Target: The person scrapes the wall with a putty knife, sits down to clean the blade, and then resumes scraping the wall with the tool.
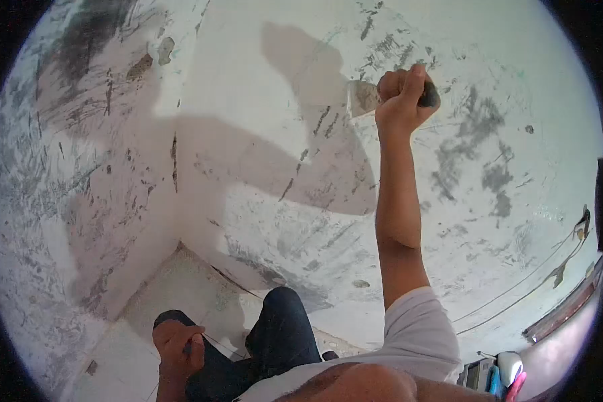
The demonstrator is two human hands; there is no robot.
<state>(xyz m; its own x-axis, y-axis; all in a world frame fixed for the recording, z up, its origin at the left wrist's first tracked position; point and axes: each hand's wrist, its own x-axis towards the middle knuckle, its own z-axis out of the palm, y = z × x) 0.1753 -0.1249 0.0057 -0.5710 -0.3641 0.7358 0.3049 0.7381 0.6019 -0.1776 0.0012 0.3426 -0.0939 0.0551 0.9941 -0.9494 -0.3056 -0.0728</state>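
Far left of both hands, a flaking grey-and-white plaster wall, with the dark patch and chipped holes high above the lower hand. Next, low beside the trousers, the left hand, fingers curled in with thumb across; cannot tell whether closed on anything. Just up and right of that hand, a pale, dusty floor running into the corner; then bent knees in dark blue cloth trousers, likely to crowd any low stroke. Between the hands, a broad shadow across the marked white plaster wall, perhaps hiding flaws right where careful looking matters. Just left of the raised fist, a flat beige-brown blade-like piece, apparently a tool's end, though contact with plaster hard to tell. Then the right hand, clamped on a dark rounded handle-like piece, arm stretched long and high. Possible trouble here: a twist or slip from weak leverage at full reach, a gouge from a tilted edge, or dust falling towards the face below. Right of that hand, grey smudges; well below and right, thin slack cables, a possible snag on any wide rightward sweep; lower, a rounded white object beside blue and pink pieces, well out of the way.
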